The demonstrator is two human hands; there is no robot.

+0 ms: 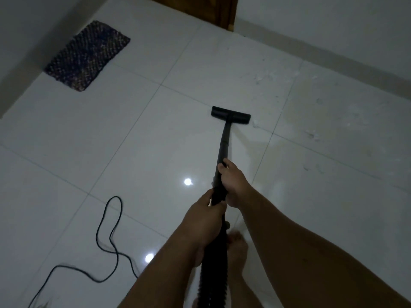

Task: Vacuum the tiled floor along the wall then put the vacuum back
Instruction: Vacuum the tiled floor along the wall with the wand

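A black vacuum wand (224,145) runs from my hands down to a flat black floor nozzle (230,115) resting on the white tiled floor (133,134). My right hand (233,181) grips the wand higher up the tube. Just behind it, my left hand (204,216) is closed around the wand where the ribbed black hose (213,274) begins. White crumbs and dust (311,134) lie scattered on the tiles right of the nozzle, toward the wall (333,23).
A dark woven mat (87,55) lies at the left wall. A black power cord (111,238) loops over the tiles at lower left. A brown wooden door frame (222,10) stands at the top. My bare feet (235,247) are under the hose.
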